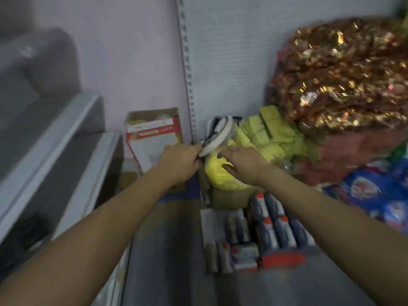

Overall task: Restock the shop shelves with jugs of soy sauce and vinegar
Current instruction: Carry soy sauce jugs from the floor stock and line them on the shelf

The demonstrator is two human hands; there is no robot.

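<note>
Hands at the back corner of a low shelf, head view, blurred. Left hand has its fingers curled at the rim of a white lid; whether they pinch the lid or something dark beside it cannot be told. Right hand lies with fingers spread and lightly bent over a yellow jar, a loose grip that steadies more than clamps. The jar rests on a cardboard box, tilted, its long axis leaning up and back, with the mouth and lid toward the pegboard wall.

No soy sauce or vinegar jug can be identified; small red-capped bottles lie on their sides just below the box.

Risk, as judged: the tilted jar may slide off the box onto the bottles if the right hand eases, and a loosened lid may let the yellow contents spill.
</note>
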